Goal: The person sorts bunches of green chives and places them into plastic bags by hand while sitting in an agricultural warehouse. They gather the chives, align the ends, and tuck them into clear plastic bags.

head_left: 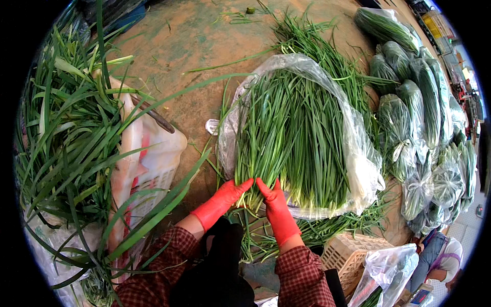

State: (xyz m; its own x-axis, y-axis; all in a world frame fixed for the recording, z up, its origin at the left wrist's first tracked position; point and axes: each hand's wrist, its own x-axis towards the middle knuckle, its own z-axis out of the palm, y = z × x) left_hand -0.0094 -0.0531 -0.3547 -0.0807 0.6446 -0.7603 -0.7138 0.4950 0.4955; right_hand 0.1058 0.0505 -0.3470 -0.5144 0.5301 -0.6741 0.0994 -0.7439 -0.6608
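Long green garlic chives [302, 133] lie in a thick layer on an opened clear plastic bag [365, 171], their pale stem ends toward me. My left hand [225, 198], in a red rubber glove, closes on the stem ends at the left side of the layer. Just to its right, my right hand [276, 203], gloved alike, grips the same bunch, thumb toward the left hand. Some fingers of both hands are hidden among and under the stems. The bag's edge rises around the far and right sides of the chives.
At left, a pale plastic crate [151, 163] holds broad green leaves [66, 143] that spill over its rim. Loose chives [307, 38] lie beyond the bag. Several bagged bundles [424, 102] are piled at right. A beige basket [353, 256] and another person [440, 258] are at lower right.
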